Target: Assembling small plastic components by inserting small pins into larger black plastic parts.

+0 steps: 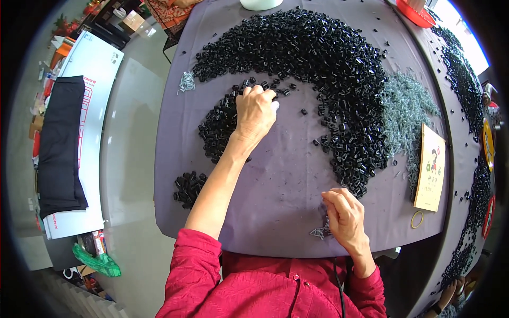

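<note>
My left hand [255, 112] reaches forward with its fingers curled down at the top of a smaller heap of small black plastic pieces [217, 130]. What its fingertips hold is hidden under the hand. Close to the table's front edge, my right hand [347, 217] is closed in a pinch; I cannot make out what is in it. Beside it lies a little cluster of small screws [319, 232]. A large curved heap of the same black pieces [297, 45] arches around both hands. On its right side spreads a pile of grey screws [405, 108].
A yellow booklet [430, 169] and a yellow ring [417, 219] lie at the right. More screws [186, 81] sit far left, a black batch [189, 189] near left. A pale bowl [261, 4] stands at the back. Another person's hands [450, 294] work at the adjoining table.
</note>
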`<state>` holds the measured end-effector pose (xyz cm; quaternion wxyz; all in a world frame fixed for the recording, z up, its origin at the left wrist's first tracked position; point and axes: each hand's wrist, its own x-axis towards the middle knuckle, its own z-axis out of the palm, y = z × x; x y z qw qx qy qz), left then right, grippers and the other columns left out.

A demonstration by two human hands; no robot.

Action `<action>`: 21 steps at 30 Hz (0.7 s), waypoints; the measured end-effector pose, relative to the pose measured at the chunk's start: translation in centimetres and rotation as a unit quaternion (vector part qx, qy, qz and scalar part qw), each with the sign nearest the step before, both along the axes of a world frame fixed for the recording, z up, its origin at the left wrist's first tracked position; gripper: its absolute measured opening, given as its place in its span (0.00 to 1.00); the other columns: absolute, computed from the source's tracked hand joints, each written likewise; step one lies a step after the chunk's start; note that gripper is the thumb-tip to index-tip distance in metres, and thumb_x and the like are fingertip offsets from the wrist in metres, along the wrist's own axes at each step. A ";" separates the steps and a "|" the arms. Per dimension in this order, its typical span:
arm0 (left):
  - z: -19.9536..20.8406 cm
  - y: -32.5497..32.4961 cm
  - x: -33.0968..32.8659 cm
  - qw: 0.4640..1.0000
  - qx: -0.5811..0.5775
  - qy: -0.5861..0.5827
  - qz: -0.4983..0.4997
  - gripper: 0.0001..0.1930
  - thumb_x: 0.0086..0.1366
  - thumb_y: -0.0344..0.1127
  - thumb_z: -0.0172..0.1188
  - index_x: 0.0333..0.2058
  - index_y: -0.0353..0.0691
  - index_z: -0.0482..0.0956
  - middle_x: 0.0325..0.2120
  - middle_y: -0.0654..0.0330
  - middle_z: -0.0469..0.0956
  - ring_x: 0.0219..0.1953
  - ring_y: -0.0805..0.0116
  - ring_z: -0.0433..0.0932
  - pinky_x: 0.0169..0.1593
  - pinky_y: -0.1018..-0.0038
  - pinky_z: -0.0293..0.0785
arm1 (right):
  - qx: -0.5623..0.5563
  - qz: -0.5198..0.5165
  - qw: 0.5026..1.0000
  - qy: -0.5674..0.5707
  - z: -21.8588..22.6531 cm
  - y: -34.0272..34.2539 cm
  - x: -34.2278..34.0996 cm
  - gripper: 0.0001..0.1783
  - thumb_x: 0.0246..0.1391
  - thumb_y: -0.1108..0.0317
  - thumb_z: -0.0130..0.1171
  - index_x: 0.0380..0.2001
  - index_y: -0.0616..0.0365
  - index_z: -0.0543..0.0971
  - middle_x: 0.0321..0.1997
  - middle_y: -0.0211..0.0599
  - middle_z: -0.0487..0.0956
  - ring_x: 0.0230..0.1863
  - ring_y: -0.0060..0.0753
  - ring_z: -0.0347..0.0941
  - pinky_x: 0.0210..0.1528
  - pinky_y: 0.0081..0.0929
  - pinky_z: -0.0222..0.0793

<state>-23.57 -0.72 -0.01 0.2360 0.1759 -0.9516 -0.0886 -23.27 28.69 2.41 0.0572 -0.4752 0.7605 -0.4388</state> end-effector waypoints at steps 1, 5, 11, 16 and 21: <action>-0.1 0.2 0.0 1.000 0.002 -0.001 -0.003 0.09 0.51 0.27 0.64 0.33 0.38 0.81 0.27 0.55 0.77 0.32 0.57 0.74 0.39 0.64 0.71 | 0.002 -0.003 1.000 -0.001 -0.1 0.2 -0.1 0.16 0.39 0.85 0.55 0.35 0.63 0.75 0.32 0.42 0.75 0.30 0.42 0.74 0.33 0.31 0.72; 0.3 1.0 1.6 0.999 0.041 -0.005 -0.004 0.11 0.50 0.26 0.63 0.34 0.38 0.80 0.26 0.58 0.76 0.32 0.59 0.74 0.38 0.65 0.71 | 0.013 -0.004 1.000 -0.016 -0.3 0.8 -0.3 0.16 0.39 0.85 0.55 0.35 0.63 0.75 0.32 0.41 0.75 0.30 0.41 0.74 0.33 0.31 0.72; 0.5 1.2 3.5 0.995 0.097 0.006 0.016 0.15 0.48 0.24 0.61 0.38 0.38 0.78 0.24 0.60 0.75 0.31 0.60 0.74 0.37 0.65 0.72 | 0.008 -0.032 0.999 -0.033 0.1 0.5 -0.1 0.14 0.42 0.86 0.54 0.35 0.64 0.76 0.32 0.41 0.76 0.30 0.39 0.75 0.32 0.28 0.72; 1.0 1.4 3.2 0.995 0.097 -0.015 0.021 0.12 0.50 0.27 0.63 0.36 0.38 0.80 0.25 0.60 0.76 0.31 0.59 0.75 0.37 0.65 0.72 | 0.007 -0.039 0.998 -0.053 0.1 0.7 0.0 0.13 0.43 0.86 0.54 0.34 0.63 0.78 0.31 0.39 0.76 0.28 0.36 0.75 0.30 0.25 0.71; 0.3 1.9 2.2 0.997 0.021 -0.050 0.049 0.07 0.52 0.33 0.63 0.31 0.40 0.80 0.27 0.59 0.76 0.35 0.57 0.75 0.39 0.61 0.71 | 0.007 -0.036 0.998 -0.044 0.1 0.8 0.4 0.13 0.43 0.86 0.53 0.34 0.63 0.77 0.31 0.39 0.76 0.28 0.36 0.75 0.30 0.26 0.71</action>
